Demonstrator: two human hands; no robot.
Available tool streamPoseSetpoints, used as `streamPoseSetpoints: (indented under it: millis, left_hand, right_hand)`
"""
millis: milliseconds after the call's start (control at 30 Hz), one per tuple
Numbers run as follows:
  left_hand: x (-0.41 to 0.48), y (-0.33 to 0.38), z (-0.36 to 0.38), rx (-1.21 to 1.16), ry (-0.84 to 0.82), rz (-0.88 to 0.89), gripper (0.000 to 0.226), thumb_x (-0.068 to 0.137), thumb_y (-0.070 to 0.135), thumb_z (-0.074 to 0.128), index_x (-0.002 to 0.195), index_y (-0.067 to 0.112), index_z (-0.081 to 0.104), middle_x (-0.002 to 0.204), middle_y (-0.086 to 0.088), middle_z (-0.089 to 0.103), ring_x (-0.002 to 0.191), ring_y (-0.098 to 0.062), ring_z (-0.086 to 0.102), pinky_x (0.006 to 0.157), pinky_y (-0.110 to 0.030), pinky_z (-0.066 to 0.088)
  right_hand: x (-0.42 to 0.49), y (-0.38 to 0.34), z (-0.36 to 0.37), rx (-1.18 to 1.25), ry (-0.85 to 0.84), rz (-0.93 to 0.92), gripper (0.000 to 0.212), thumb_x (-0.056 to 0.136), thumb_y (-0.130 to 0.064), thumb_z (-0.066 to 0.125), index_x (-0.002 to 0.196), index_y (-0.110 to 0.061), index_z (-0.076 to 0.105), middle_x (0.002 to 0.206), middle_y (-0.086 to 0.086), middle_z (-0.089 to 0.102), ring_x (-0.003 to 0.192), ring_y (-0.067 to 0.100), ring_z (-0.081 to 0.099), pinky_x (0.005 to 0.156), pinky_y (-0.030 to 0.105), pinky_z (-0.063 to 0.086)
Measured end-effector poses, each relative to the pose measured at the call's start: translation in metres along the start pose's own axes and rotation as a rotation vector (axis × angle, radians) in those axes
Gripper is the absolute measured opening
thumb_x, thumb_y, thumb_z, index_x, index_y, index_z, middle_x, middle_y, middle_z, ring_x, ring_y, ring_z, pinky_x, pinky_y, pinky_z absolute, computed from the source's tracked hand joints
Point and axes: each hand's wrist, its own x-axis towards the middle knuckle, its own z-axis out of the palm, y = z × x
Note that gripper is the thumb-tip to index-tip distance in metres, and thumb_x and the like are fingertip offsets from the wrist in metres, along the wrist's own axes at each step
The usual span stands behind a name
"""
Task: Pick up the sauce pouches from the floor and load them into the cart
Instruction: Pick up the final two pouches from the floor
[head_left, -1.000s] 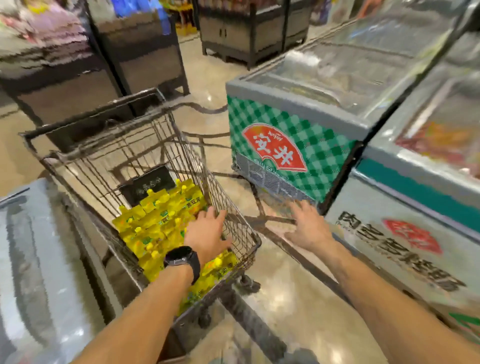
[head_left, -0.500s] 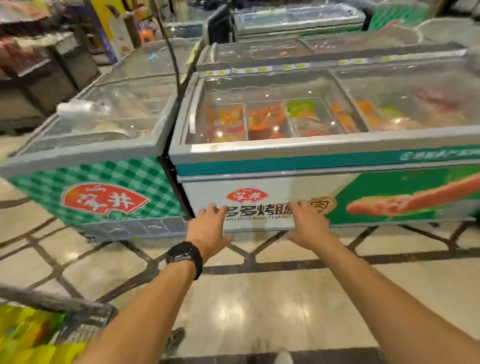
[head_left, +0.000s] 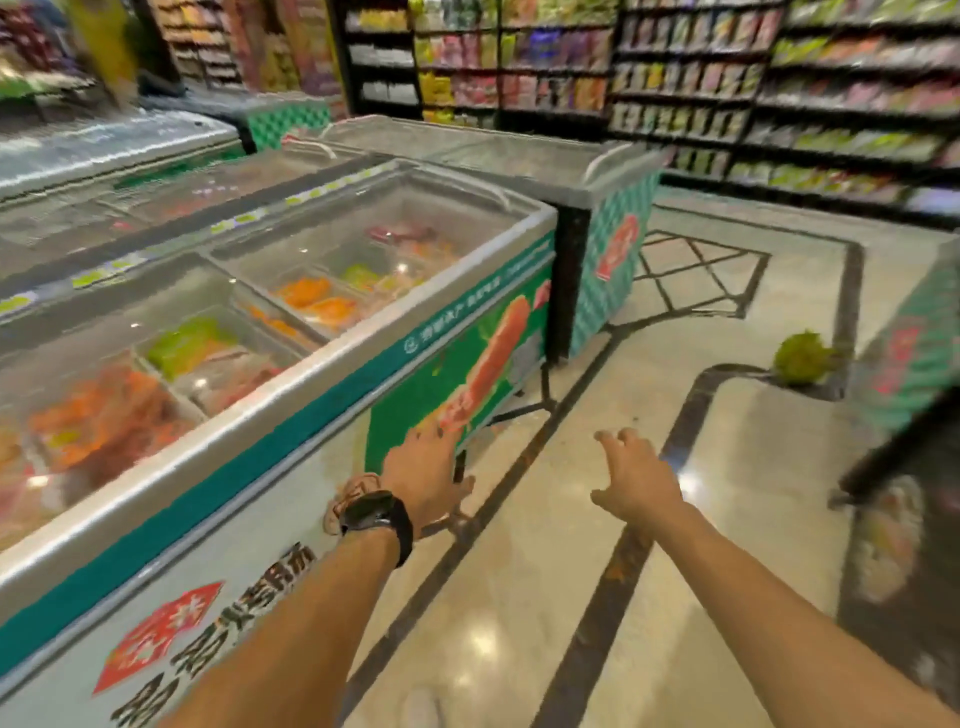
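Note:
Both my arms reach forward over the tiled floor, and neither hand holds anything. My left hand (head_left: 423, 470), with a black watch on the wrist, hangs with fingers stretched out in front of the freezer's side. My right hand (head_left: 636, 475) is spread with loosely bent fingers above the floor. No cart and no sauce pouches are in view. The picture is blurred by motion.
A long chest freezer (head_left: 322, 364) with glass lids runs along my left. A green checked freezer (head_left: 608, 260) stands behind it. A spiky green fruit (head_left: 802, 358) lies on the floor at the right beside another green cabinet (head_left: 914, 358). Stocked shelves (head_left: 727, 88) line the back.
The view has swung to the right: the cart with yellow pouches left the frame, then the freezers slid left. My left hand came out of the cart; both hands stay stretched forward, holding nothing.

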Motion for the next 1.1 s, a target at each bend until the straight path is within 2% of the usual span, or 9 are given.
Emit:
streamPoseSetpoints:
  millis: [200, 300, 400, 567, 767, 967, 1100]
  left_hand:
    - [0.102, 0.041, 0.000, 0.109, -0.022, 0.352, 0.068, 0.088, 0.054, 0.060, 0.146, 0.027, 0.035, 0.138, -0.006, 0.046, 0.125, -0.030, 0.049, 0.099, -0.045, 0.048]
    - [0.149, 0.056, 0.002, 0.054, -0.038, 0.454, 0.071, 0.089, 0.054, 0.059, 0.148, 0.029, 0.030, 0.138, -0.006, 0.045, 0.121, -0.029, 0.051, 0.095, -0.044, 0.050]
    - [0.195, 0.069, 0.003, 0.021, -0.052, 0.550, 0.072, 0.089, 0.053, 0.059, 0.150, 0.030, 0.026, 0.141, -0.006, 0.042, 0.123, -0.029, 0.050, 0.095, -0.044, 0.051]
    - [0.263, 0.089, -0.003, 0.079, -0.070, 0.632, 0.072, 0.091, 0.054, 0.057, 0.151, 0.030, 0.025, 0.140, -0.005, 0.044, 0.122, -0.029, 0.052, 0.091, -0.042, 0.050]
    - [0.348, 0.118, -0.008, 0.106, -0.121, 0.650, 0.071, 0.092, 0.054, 0.056, 0.151, 0.030, 0.025, 0.139, -0.005, 0.046, 0.122, -0.029, 0.052, 0.093, -0.042, 0.051]
    - [0.458, 0.198, -0.024, 0.139, -0.089, 0.636, 0.070, 0.092, 0.052, 0.058, 0.150, 0.029, 0.026, 0.137, -0.006, 0.046, 0.118, -0.028, 0.054, 0.091, -0.041, 0.053]
    - [0.514, 0.265, -0.025, 0.156, -0.103, 0.617, 0.070, 0.091, 0.055, 0.058, 0.149, 0.029, 0.027, 0.138, -0.006, 0.046, 0.120, -0.029, 0.054, 0.093, -0.041, 0.051]
  right_hand:
    - [0.036, 0.039, -0.011, 0.071, 0.057, 0.249, 0.079, 0.080, -0.039, 0.069, 0.147, -0.025, 0.030, 0.142, 0.007, 0.038, 0.125, 0.030, 0.046, 0.090, 0.041, 0.049]
    - [0.058, 0.044, -0.011, 0.169, 0.066, 0.375, 0.078, 0.079, -0.045, 0.070, 0.145, -0.025, 0.033, 0.143, 0.006, 0.039, 0.125, 0.027, 0.047, 0.093, 0.040, 0.051]
    - [0.081, 0.047, -0.021, 0.187, 0.136, 0.448, 0.073, 0.081, -0.042, 0.069, 0.143, -0.025, 0.034, 0.141, 0.005, 0.042, 0.124, 0.026, 0.048, 0.094, 0.039, 0.050]
    - [0.106, 0.069, -0.033, 0.212, 0.204, 0.565, 0.082, 0.080, -0.038, 0.072, 0.148, -0.026, 0.027, 0.146, 0.003, 0.038, 0.129, 0.026, 0.045, 0.097, 0.038, 0.049]
    - [0.150, 0.134, -0.041, 0.251, 0.179, 0.712, 0.085, 0.078, -0.038, 0.073, 0.148, -0.027, 0.026, 0.149, 0.002, 0.038, 0.130, 0.024, 0.046, 0.101, 0.037, 0.049]
    - [0.236, 0.232, -0.085, 0.218, 0.166, 0.688, 0.087, 0.080, -0.039, 0.070, 0.152, -0.024, 0.023, 0.141, 0.005, 0.041, 0.126, 0.026, 0.047, 0.098, 0.036, 0.047]
    - [0.287, 0.289, -0.117, 0.285, 0.180, 0.684, 0.087, 0.080, -0.037, 0.071, 0.151, -0.024, 0.024, 0.143, 0.005, 0.040, 0.128, 0.026, 0.045, 0.096, 0.037, 0.048]
